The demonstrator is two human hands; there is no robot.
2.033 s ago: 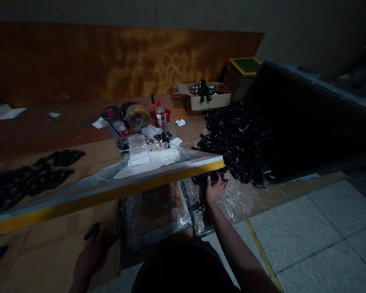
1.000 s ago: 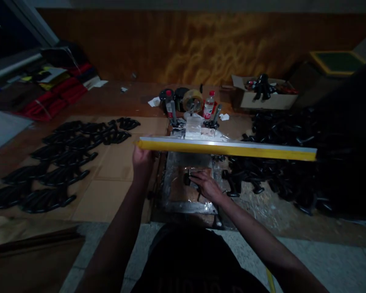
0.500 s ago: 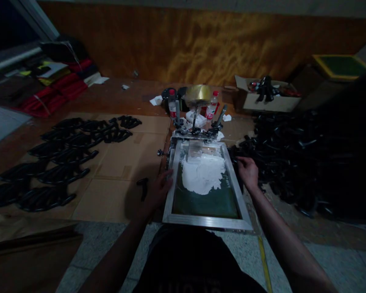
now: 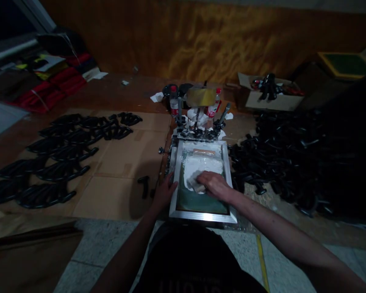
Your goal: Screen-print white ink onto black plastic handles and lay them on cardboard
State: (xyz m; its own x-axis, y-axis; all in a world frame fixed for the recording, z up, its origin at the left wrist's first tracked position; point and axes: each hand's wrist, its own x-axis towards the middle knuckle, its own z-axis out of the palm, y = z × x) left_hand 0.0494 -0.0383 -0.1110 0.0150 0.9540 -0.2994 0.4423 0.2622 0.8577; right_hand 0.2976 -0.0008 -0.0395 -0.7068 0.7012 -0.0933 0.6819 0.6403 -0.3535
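Note:
A metal-framed printing screen (image 4: pixel 201 216) lies flat in front of me, with white paste (image 4: pixel 204 162) spread over its green mesh. My right hand (image 4: pixel 216 185) rests inside the frame at the paste's near edge, fingers closed over a pale scraper (image 4: pixel 196 186). My left hand (image 4: pixel 164 194) grips the frame's left rail near its front corner. One loose black plastic part (image 4: pixel 144 185) lies on the cardboard just left of that hand.
A big heap of black plastic parts (image 4: pixel 280 154) fills the right side. Rows of similar parts (image 4: pixel 64 150) lie on cardboard at left. Behind the frame stand bottles (image 4: pixel 173 103), a tape roll (image 4: pixel 201 96) and clamps. A cardboard box (image 4: pixel 268 99) sits back right.
The raised frame has swung down flat. My right hand went from under the frame to its right rail, then onto the paste. My left hand slid to the frame's left rail.

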